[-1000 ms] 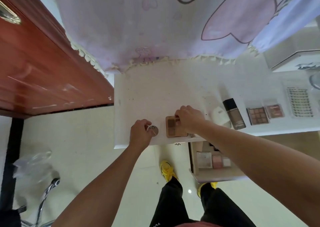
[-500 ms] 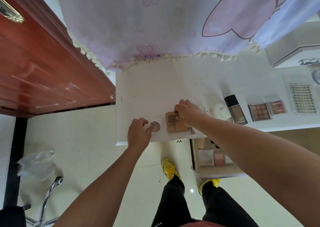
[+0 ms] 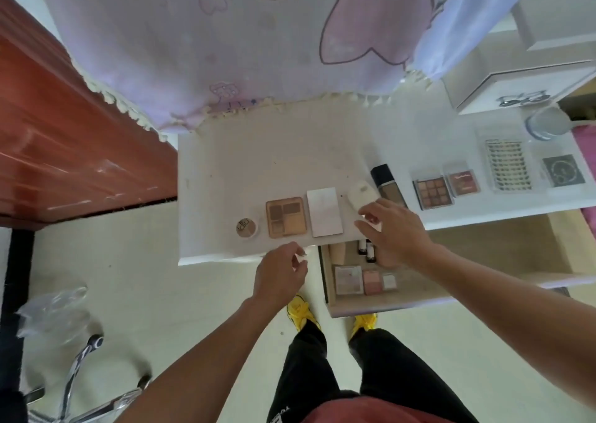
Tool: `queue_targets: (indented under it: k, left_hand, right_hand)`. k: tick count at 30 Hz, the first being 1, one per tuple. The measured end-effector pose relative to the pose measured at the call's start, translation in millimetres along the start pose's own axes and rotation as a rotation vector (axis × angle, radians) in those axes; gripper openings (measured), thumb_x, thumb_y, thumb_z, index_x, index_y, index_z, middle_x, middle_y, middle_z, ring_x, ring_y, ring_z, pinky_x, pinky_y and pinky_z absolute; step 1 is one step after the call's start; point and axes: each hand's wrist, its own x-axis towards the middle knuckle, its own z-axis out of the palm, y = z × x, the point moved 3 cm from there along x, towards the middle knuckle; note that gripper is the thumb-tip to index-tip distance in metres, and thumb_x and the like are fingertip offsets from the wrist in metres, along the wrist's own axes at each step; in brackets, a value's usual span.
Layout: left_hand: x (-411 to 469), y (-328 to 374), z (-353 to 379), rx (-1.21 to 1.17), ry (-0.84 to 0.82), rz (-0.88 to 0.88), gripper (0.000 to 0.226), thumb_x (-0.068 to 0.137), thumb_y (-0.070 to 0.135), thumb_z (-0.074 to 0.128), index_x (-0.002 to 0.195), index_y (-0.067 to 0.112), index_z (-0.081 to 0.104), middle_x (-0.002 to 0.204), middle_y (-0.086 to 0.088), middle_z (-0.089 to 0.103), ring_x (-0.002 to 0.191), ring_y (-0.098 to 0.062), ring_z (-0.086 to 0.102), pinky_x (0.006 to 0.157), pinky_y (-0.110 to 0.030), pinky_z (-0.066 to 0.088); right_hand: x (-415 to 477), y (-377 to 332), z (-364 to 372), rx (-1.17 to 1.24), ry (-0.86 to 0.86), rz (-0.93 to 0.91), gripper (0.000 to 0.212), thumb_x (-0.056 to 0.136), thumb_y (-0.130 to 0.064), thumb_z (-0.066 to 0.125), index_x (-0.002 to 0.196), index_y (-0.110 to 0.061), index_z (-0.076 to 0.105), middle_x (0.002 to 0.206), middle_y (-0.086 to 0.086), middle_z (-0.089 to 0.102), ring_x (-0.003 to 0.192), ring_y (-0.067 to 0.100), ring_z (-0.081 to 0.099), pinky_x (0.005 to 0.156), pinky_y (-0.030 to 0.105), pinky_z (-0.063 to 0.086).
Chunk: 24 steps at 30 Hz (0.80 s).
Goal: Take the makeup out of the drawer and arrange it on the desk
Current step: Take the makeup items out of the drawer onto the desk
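A row of makeup lies along the front of the white desk: a small round pot, a tan eyeshadow palette, a white flat case, a white oval compact, a foundation bottle, and two more palettes. The open drawer below holds small square compacts and little tubes. My left hand hovers off the desk's front edge, empty, fingers loosely curled. My right hand hangs over the drawer's back, fingers spread, holding nothing.
A lilac cloth hangs over the desk's back. On the right are a clear tray, a dark square case, a grey cup and a white box. A red-brown cabinet stands left; a chair base is below.
Both hands let go of the round pot and the tan palette and pulled back toward me. My right hand moved right, over the open drawer. The camera view shifted closer.
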Motion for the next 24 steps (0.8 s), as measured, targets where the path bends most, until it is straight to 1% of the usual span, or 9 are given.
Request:
queue_targets:
  k: [4,7,9,11,14,17,20,22,24]
  left_hand:
    - [-11.7,24.2,55.0,0.064,-0.13,-0.013,0.013,0.088,0.023,0.058,0.1,0.02,0.064,0.081,0.006,0.064,0.08,-0.016,0.059,0.072,-0.031,0.049]
    - [-14.1,37.3,89.7,0.109,-0.206,-0.047,0.012,0.088,0.017,0.053,0.096,0.017,0.062,0.088,0.002,0.066,0.084,-0.02,0.059,0.07,-0.03,0.045]
    - [-11.6,43.2,112.7,0.148,-0.253,-0.055,0.02,0.089,0.015,0.051,0.106,0.016,0.063,0.104,-0.001,0.066,0.094,-0.022,0.06,0.076,-0.03,0.046]
    - [-5.2,47.5,133.4,0.218,-0.3,-0.062,0.031,0.09,0.012,0.05,0.118,0.018,0.062,0.119,-0.003,0.063,0.105,-0.024,0.059,0.084,-0.03,0.046]
    - [9.7,49.7,152.8,0.363,-0.341,-0.054,0.038,0.089,0.008,0.049,0.124,0.018,0.058,0.128,-0.003,0.055,0.111,-0.025,0.057,0.088,-0.032,0.045]
    - [26.1,45.9,173.0,0.478,-0.36,-0.029,0.045,0.085,0.001,0.051,0.127,0.018,0.055,0.131,-0.003,0.048,0.118,-0.025,0.05,0.089,-0.036,0.047]
    - [39.5,40.5,192.5,0.551,-0.408,0.012,0.05,0.085,-0.002,0.052,0.132,0.016,0.05,0.136,-0.006,0.044,0.125,-0.028,0.042,0.095,-0.039,0.046]
    - [47.7,38.9,202.4,0.569,-0.432,0.034,0.055,0.084,-0.004,0.053,0.135,0.015,0.047,0.141,-0.007,0.04,0.128,-0.029,0.04,0.099,-0.04,0.045]
    - [53.3,37.6,210.2,0.579,-0.444,0.023,0.057,0.083,-0.004,0.055,0.136,0.015,0.045,0.143,-0.006,0.038,0.129,-0.029,0.038,0.098,-0.042,0.046]
  right_hand:
    - [-48.9,49.5,16.0,0.017,-0.058,0.035,0.021,0.095,-0.037,0.056,0.103,-0.023,0.068,0.095,-0.01,0.063,0.075,0.006,0.053,0.062,0.019,0.036]
    - [-69.5,89.9,41.5,-0.009,-0.176,0.095,0.022,0.093,-0.035,0.053,0.101,-0.02,0.067,0.088,-0.006,0.061,0.075,0.017,0.059,0.064,0.029,0.045]
    - [-73.9,116.4,56.7,-0.062,-0.302,0.158,0.025,0.093,-0.033,0.052,0.109,-0.019,0.065,0.099,0.001,0.065,0.09,0.025,0.063,0.073,0.034,0.049]
    - [-72.1,137.6,71.2,-0.099,-0.417,0.179,0.027,0.095,-0.03,0.051,0.117,-0.02,0.063,0.111,0.004,0.065,0.101,0.026,0.062,0.079,0.033,0.049]
    - [-61.4,149.4,94.8,-0.123,-0.517,0.132,0.027,0.095,-0.026,0.05,0.118,-0.022,0.064,0.117,0.003,0.064,0.104,0.024,0.062,0.079,0.031,0.047]
    - [-50.8,149.9,123.2,-0.076,-0.569,0.085,0.032,0.093,-0.023,0.052,0.123,-0.023,0.063,0.119,0.004,0.064,0.105,0.026,0.061,0.085,0.034,0.051]
    - [-44.8,146.7,145.6,-0.133,-0.598,0.042,0.031,0.092,-0.023,0.053,0.122,-0.022,0.062,0.121,0.005,0.063,0.106,0.025,0.061,0.087,0.038,0.053]
    - [-41.8,148.2,156.3,-0.169,-0.583,0.047,0.034,0.092,-0.017,0.052,0.124,-0.02,0.061,0.127,0.006,0.059,0.113,0.027,0.059,0.091,0.04,0.052]
    - [-40.1,150.6,163.5,-0.181,-0.581,0.063,0.036,0.093,-0.014,0.051,0.128,-0.017,0.06,0.133,0.006,0.054,0.118,0.03,0.056,0.094,0.04,0.05]
